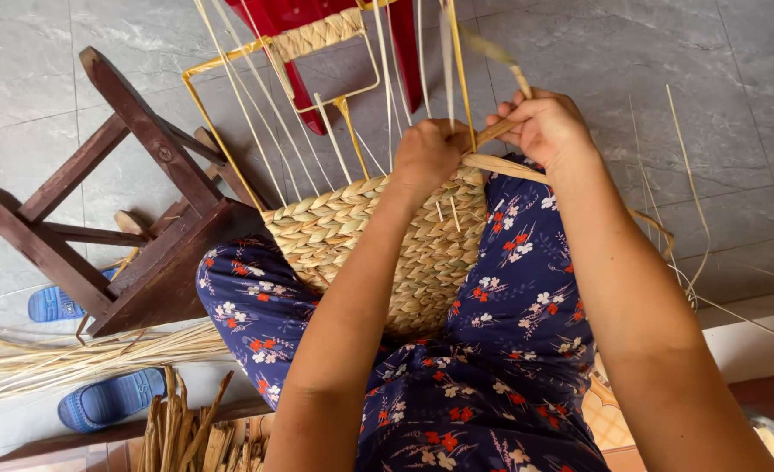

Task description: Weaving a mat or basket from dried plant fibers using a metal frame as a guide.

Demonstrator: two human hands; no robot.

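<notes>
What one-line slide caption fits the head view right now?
Both hands, left hand and right hand, pinch pale straw strands at the rim of a half-woven basket on the lap.

Under both hands, the woven mat (pixel 352 232) is pale straw-tan in a braided plait pattern. The strand (pixel 501 131) pinched in the right hand (pixel 544 127) is a darker golden tan. Beyond the left hand (pixel 426 153), the wire frame (pixel 203 100) is yellow and the chair (pixel 295 17) behind it red. Below the arms, the trousers (pixel 509 350) are navy with white and red flowers. Far left of the hands, the stool (pixel 142 210) is dark brown, the sandals (pixel 107 398) blue, on grey marbled tiles (pixel 736 79).
</notes>
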